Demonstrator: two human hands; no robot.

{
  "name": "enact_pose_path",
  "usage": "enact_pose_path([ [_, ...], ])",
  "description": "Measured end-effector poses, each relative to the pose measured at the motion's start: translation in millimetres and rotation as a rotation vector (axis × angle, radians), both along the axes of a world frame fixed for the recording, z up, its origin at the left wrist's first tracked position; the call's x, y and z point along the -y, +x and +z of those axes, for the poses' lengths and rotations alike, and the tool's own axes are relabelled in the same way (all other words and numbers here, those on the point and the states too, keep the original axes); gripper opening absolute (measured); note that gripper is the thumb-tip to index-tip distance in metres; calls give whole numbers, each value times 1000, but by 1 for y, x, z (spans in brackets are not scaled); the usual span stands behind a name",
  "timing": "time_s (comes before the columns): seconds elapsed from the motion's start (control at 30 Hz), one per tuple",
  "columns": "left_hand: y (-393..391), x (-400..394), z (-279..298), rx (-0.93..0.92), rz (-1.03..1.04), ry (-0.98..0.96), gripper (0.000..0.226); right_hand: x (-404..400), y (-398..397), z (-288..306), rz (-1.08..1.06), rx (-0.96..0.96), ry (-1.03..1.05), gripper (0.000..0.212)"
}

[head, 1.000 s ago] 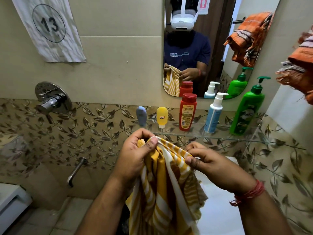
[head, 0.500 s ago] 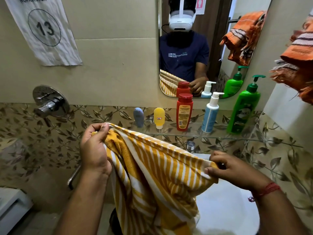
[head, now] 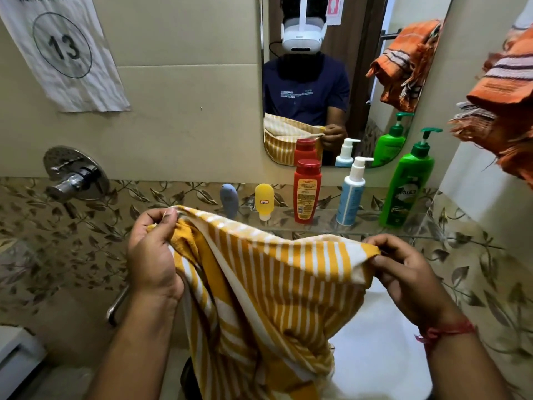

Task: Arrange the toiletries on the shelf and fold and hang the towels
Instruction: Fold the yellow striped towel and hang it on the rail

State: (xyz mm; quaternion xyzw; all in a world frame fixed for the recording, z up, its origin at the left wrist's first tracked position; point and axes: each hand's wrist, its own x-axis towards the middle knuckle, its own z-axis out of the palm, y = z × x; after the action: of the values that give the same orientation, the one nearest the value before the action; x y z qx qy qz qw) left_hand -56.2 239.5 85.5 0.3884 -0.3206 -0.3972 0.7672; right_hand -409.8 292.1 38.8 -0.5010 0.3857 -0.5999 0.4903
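The yellow and white striped towel [head: 268, 287] is stretched between both hands, its top edge running left to right and dipping slightly toward the right; the rest hangs straight down below the grip, stripes running mostly top to bottom. The left hand [head: 153, 255] pinches the upper left corner between thumb and curled fingers, a little higher than the right hand [head: 403, 272], which pinches the opposite corner the same way.

Beyond the held edge, a glass shelf [head: 409, 223] carries a row: grey tube [head: 229, 199], yellow tube [head: 264, 201], red bottle [head: 307, 191], white pump bottle [head: 351, 192] and green pump bottle [head: 408, 183]. Above them is a mirror [head: 360, 82]. An orange towel [head: 501, 116] hangs up and right of the right hand. A tap [head: 73, 176] sits up and left of the left hand. A white basin [head: 380, 356] lies under the towel.
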Motion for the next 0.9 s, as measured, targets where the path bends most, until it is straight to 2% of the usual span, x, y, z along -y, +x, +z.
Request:
enact_pose_path([
  [0.1,-5,0,-2,3,-17,-15,27,5,-4,2,-141,21,30,26],
  [0.23,-11,1,-4,48,-34,-8,27,8,-3,-1,-364,-169,2,41],
  [0.33,-9,1,-5,39,-20,13,24,2,-4,2,-218,-5,-70,48],
  [0.4,-4,3,-5,25,14,31,24,-9,-12,9,-23,62,-127,40],
  [0.43,-1,3,-5,19,35,37,24,-14,-17,15,39,-11,-136,35],
  [0.47,1,4,-5,15,51,39,25,-17,-22,20,58,-186,-134,34],
  [0.57,1,4,-8,21,56,37,26,-18,-29,32,-10,-908,-63,31],
  [0.63,-3,3,-10,38,45,31,28,-17,-26,38,-70,-1182,-76,24],
  [0.7,-6,2,-11,48,38,27,28,-17,-21,40,-113,-1284,-152,20],
  [0.83,-3,1,-11,67,37,28,27,-19,-23,41,-175,-1316,-219,6],
  [0.9,-1,0,-12,80,37,30,24,-20,-22,44,-195,-1299,-191,21],
])
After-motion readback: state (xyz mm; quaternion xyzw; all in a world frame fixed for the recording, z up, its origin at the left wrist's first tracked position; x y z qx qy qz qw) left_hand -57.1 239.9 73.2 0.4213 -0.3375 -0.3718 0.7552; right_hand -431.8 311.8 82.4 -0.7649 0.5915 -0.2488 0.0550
